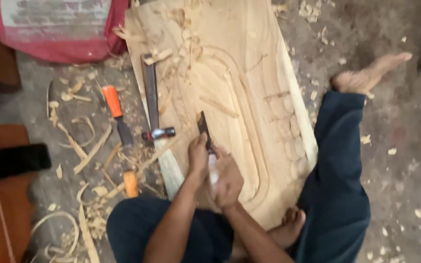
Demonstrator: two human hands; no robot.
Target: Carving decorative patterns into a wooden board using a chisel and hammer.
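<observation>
both hands [215, 168] grip chisel [203, 127] | on carved plank [249, 92] | hammer [158, 133] beside

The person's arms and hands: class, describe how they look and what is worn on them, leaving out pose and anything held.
Both forearms are bare, with no sleeves showing. The left hand and right hand wear no gloves. The blurred picture shows no watch, ring or bracelet.
</observation>
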